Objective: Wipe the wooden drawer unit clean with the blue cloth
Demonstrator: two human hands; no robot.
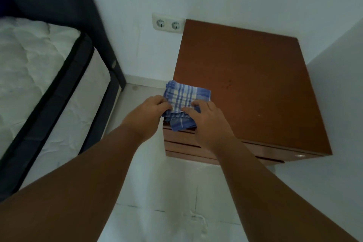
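A brown wooden drawer unit [249, 88] stands in the room's corner, its flat top facing me and its drawer fronts visible below the front edge. A folded blue and white checked cloth [186, 96] lies over the top's near left corner, part of it hanging over the front edge. My left hand [149, 112] grips the cloth's left side. My right hand [208, 122] holds its near right part, fingers curled over the fabric. A few small dark specks mark the middle of the top.
A bed with a white quilted mattress [33, 76] and a dark frame stands on the left. A double wall socket [168, 24] sits on the white wall just left of the unit. Pale floor tiles [176, 202] lie between the bed and the unit.
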